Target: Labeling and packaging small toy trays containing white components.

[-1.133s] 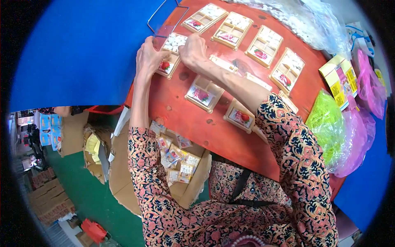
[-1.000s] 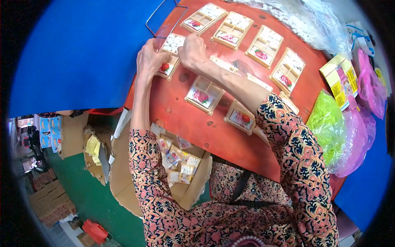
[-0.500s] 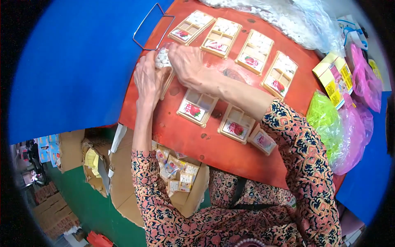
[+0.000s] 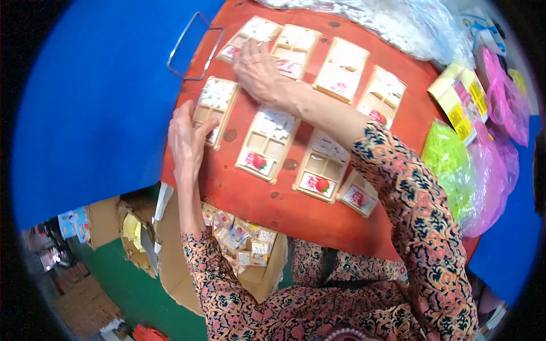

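Observation:
My left hand (image 4: 186,136) rests beside the leftmost tan compartment tray (image 4: 220,122), its thumb spread from the other fingers and reaching over the tray's near part. White pieces (image 4: 218,94) fill that tray's far compartment. My right hand (image 4: 259,71) is palm down with fingers stretched, over the near edge of the back-left tray (image 4: 257,28); nothing shows in it. Similar trays stand in two rows, among them a front tray (image 4: 267,145) with white pieces, two bare compartments and a strawberry-printed card (image 4: 256,162). My right forearm partly covers the trays behind it.
A metal wire frame (image 4: 181,48) stands at the red table's left edge. At the back lies a large clear bag of white pieces (image 4: 387,28). Green (image 4: 446,153) and pink (image 4: 492,165) bags lie right, near a yellow carton (image 4: 458,105). Below left is a cardboard box (image 4: 176,267) with small packs.
My hands were together at the far end of the leftmost tray, around white pieces. Now they are apart: the left has come nearer, the right has moved slightly up and right.

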Demonstrator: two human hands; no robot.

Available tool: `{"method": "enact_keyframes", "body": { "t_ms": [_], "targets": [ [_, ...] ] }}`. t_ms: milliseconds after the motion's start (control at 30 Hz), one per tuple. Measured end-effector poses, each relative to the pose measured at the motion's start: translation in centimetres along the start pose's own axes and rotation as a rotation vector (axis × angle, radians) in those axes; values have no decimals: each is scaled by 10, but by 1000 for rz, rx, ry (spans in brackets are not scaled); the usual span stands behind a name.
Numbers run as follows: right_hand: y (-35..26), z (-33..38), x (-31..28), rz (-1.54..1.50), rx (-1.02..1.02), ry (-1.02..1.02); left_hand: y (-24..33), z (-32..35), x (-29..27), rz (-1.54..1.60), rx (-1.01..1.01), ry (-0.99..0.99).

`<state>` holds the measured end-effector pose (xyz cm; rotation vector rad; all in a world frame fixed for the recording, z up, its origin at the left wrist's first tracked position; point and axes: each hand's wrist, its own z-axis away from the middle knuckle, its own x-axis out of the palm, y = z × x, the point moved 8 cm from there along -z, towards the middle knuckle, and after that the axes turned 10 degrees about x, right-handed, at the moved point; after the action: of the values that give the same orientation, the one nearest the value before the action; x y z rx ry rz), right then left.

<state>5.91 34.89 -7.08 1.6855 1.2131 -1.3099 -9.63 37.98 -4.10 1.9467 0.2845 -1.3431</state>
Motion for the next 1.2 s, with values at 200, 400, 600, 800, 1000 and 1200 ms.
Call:
{"method": "enact_keyframes", "body": {
  "t_ms": [200, 400, 600, 800, 1000, 1200],
  "targets": [
    [3, -2, -2, -19, 58, -47, 10, 0, -5, 40, -51, 30],
    [24, 47, -40, -52, 129, 250, 0, 4, 0, 11, -51, 47],
    [75, 95, -20, -245, 148, -55, 11, 9, -5, -126, 15, 110],
    [87, 97, -20, -188, 90, -18, 26, 0, 0, -109, 88, 103],
    [82, 84, -44, -291, 126, -120, 31, 7, -27, -357, 59, 193],
    [81, 89, -106, -1449, 366, -308, 141, -4, -19, -446, 330, 174]
  ]
}}
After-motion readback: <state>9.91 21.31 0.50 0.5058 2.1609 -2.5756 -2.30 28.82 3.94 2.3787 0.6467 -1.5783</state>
